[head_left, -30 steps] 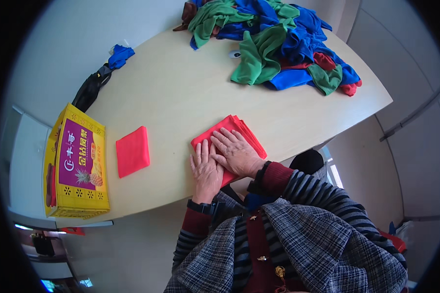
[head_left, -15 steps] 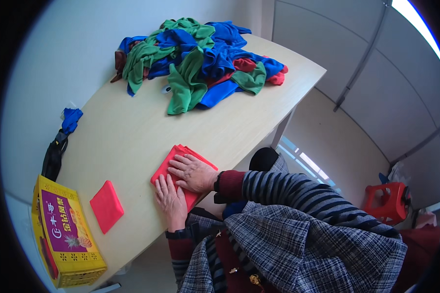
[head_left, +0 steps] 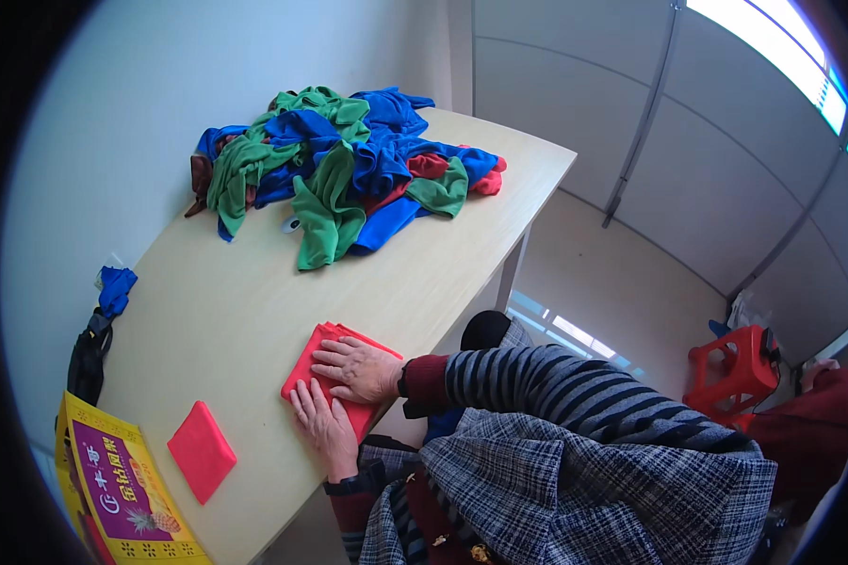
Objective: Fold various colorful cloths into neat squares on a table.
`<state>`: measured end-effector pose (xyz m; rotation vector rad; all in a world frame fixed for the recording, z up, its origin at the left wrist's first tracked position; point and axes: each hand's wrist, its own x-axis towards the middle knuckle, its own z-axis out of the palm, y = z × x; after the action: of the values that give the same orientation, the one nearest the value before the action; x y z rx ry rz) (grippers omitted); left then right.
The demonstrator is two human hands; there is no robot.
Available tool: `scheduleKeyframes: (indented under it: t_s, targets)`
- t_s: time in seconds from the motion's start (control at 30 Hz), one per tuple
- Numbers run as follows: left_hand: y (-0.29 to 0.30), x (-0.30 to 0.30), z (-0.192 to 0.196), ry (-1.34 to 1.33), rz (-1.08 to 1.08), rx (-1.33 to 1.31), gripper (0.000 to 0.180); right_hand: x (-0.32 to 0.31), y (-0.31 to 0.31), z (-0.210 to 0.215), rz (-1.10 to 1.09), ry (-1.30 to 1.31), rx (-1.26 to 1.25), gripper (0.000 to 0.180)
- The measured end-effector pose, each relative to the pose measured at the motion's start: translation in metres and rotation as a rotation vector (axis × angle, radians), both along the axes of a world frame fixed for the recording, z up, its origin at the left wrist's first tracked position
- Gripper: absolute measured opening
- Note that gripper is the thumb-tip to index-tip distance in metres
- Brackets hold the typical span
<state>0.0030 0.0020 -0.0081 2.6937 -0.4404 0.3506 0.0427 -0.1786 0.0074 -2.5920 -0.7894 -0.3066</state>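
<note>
A red folded cloth point(head_left: 326, 341) lies at the front edge of the pale table, under both my hands. My right hand point(head_left: 360, 368) rests flat across its upper part, fingers stretched toward the left. Just below, my left hand point(head_left: 326, 426) presses on the cloth's lower left side with its fingers extended and slightly apart. Much of the cloth is covered by the hands. Left of them, a second red folded cloth point(head_left: 202, 452) lies flat by itself, touched by neither hand.
A heap of crumpled green, blue and red cloths point(head_left: 334, 169) covers the table's far end. A yellow and purple carton point(head_left: 122, 485) stands at the left edge, with a black and blue bundle point(head_left: 89, 363) beyond it. A red plastic stool point(head_left: 733, 372) is on the floor at right.
The whole view has shifted, so the table and cloths appear lower and further left. Both hands stay on the red folded cloth in nearly the same pose.
</note>
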Motion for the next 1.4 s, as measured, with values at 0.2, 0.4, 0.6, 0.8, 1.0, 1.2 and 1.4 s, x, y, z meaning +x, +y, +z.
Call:
scheduleKeyframes:
  t_s: [0.2, 0.4, 0.6, 0.8, 1.0, 1.2, 1.4]
  targets:
    - [0.0, -0.002, 0.004, -0.028, 0.009, -0.017, 0.053, 0.002, 0.002, 0.002, 0.005, 0.008, -0.029, 0.059]
    - [0.006, -0.005, -0.001, -0.053, 0.006, -0.039, 0.053, -0.001, 0.006, 0.001, 0.008, -0.018, -0.057, 0.059]
    - [0.004, -0.008, 0.001, -0.022, 0.007, -0.026, 0.053, -0.004, 0.004, 0.002, 0.017, -0.006, -0.039, 0.059]
    - [0.002, -0.003, 0.002, -0.009, 0.0, -0.06, 0.054, 0.001, 0.0, -0.002, 0.023, -0.016, -0.007, 0.06]
    - [0.0, -0.001, 0.002, 0.026, -0.007, -0.062, 0.054, 0.002, -0.002, -0.006, 0.021, -0.009, 0.007, 0.06]
    - [-0.004, 0.001, 0.005, 0.04, -0.01, -0.045, 0.055, 0.005, -0.006, -0.007, 0.027, -0.014, 0.054, 0.061]
    - [-0.002, 0.003, 0.002, 0.031, 0.001, -0.043, 0.055, 0.008, -0.006, -0.003, 0.058, 0.013, 0.056, 0.063]
